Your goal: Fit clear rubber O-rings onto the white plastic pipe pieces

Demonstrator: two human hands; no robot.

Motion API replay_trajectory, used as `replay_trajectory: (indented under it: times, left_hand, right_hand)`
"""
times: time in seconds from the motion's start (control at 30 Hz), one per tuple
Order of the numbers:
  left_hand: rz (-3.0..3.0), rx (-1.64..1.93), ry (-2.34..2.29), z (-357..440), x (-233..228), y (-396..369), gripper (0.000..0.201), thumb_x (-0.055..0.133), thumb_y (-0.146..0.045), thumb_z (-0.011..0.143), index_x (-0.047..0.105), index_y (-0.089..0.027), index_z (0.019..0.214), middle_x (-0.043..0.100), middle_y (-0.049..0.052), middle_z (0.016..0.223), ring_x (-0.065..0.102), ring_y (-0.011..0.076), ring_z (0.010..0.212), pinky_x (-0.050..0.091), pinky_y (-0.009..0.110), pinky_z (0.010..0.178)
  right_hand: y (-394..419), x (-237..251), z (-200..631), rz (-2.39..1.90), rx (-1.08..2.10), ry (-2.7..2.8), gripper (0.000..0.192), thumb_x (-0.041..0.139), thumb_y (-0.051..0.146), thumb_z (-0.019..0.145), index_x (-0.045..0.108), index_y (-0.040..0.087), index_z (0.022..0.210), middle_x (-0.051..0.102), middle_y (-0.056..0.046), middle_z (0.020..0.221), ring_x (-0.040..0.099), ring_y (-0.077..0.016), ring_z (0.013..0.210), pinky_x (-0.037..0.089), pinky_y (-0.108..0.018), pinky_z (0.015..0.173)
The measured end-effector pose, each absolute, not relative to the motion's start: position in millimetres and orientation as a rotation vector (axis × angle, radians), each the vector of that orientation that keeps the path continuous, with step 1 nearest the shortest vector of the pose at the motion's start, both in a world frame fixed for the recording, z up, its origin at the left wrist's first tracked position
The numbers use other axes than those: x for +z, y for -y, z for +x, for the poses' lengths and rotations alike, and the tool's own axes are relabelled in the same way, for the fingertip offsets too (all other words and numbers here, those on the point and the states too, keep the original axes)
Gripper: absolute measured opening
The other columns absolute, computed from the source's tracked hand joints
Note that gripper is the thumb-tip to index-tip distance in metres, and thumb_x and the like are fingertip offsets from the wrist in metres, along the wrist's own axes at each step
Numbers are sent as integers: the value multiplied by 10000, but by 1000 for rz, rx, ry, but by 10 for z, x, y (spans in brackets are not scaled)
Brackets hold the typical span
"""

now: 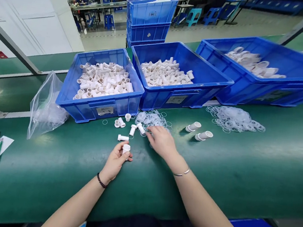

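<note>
pinching white tube (126,148) in left grip (115,161)

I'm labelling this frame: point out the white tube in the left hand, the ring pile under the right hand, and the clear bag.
white tube (126,148), head view, its open top end.
ring pile (150,119), head view, middle of the pile.
clear bag (44,108), head view, its middle.

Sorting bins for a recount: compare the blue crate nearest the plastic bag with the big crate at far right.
The left crate is smaller and heaped with short white tubes; the far-right crate is larger and holds fewer, larger white pieces at its back. Both are blue plastic on the green belt.
</note>
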State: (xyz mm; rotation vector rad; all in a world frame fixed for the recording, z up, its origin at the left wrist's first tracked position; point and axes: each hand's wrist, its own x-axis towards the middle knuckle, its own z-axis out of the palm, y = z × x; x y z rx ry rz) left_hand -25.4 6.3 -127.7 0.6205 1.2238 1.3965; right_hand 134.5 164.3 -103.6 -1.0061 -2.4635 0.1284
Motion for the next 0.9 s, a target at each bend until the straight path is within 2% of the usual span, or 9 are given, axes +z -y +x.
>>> replay_trajectory:
  times: [0.13,0.23,0.33,0.4,0.47,0.57,0.7,0.8,0.9]
  left_hand:
    - [611,1401,-1211,-265,-1271,-67,569,698,-413,787,446,-249,1271,553,49,1024,613,167,836,550,319,691]
    - [598,1394,-1184,-280,-1267,-74,541,706,-423,777,481,-226,1228,570,53,1003,619,167,825,553,322,693]
    - [607,1395,-1165,-284,-1273,-80,514,739,-419,743,531,-204,1161,585,47,975,619,161,810,547,320,704]
    - [619,1392,-1161,-280,-1271,-81,515,751,-413,733,544,-197,1151,595,48,968,620,162,813,539,315,710]
    - [615,1384,-1138,-276,-1265,-81,527,747,-413,740,541,-189,1169,610,61,988,623,166,819,530,318,724]
    - [568,1385,-1062,-270,-1254,-82,544,720,-426,769,516,-188,1214,628,84,1029,630,169,808,520,326,727]
    - [505,1385,-1008,-259,-1246,-84,466,704,-430,788,555,-147,1126,638,68,914,619,147,736,496,284,671]
    - [479,1402,-983,-253,-1221,-84,446,718,-414,780,559,-135,1089,635,55,851,617,147,725,488,273,663]
    - [438,1440,-931,-258,-1173,-82,556,710,-387,792,464,-189,1250,646,50,881,635,165,734,492,291,673]
  right_hand:
    - [-1581,-1168,1097,-1077,149,2447,202,578,292,866,636,172,1018,681,-77,861,605,-248,837,443,-329,718]
    - [-1612,-1200,1133,-1128,280,2305,240,556,268,857,621,177,1070,663,-80,894,596,-242,823,450,-330,707]
    - [-1578,-1160,1204,-1102,620,2080,408,484,285,894,494,193,1291,615,-72,947,567,-189,716,474,-331,680]
    - [-1485,-1126,1206,-981,909,1989,446,436,313,929,411,235,1368,589,-56,955,554,-165,686,493,-334,680]
    - [-1349,-1111,1163,-815,1141,1936,405,437,343,943,418,268,1341,578,-51,984,579,-171,762,511,-343,721]
    - [-1156,-1129,1064,-679,1301,1859,341,508,351,923,435,257,1243,585,-60,1015,602,-188,873,522,-359,787]
    - [-1066,-1149,1008,-690,1325,1907,317,553,332,900,436,233,1178,606,-65,1006,615,-189,884,522,-368,813]
    - [-1081,-1116,1033,-642,1356,2037,268,521,329,916,485,233,1164,626,-60,1006,621,-190,903,522,-365,822]
    - [-1083,-1080,1060,-599,1342,2075,262,474,319,935,516,241,1182,603,-82,1126,605,-206,1003,523,-374,847]
